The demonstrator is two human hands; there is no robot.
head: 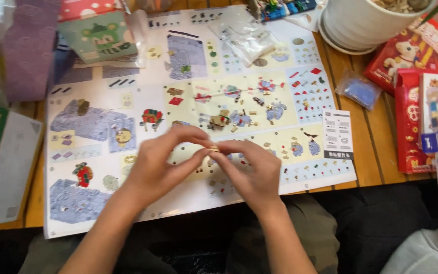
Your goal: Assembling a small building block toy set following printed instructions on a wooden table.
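I see my left hand (155, 167) and right hand (252, 172) meeting fingertip to fingertip, both pinched on one tiny tan brick piece (213, 148) above the glossy paper instruction sheet (128, 76). The sheet overhangs the near edge of the slatted wooden worktop (366, 152). Two red cardboard boxes (411, 122) and a ribbed white pot (366, 23) crowd the right side.

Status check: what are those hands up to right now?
Left hand and right hand pinch a tan brick together. Over instruction sheet. Nothing in the way.
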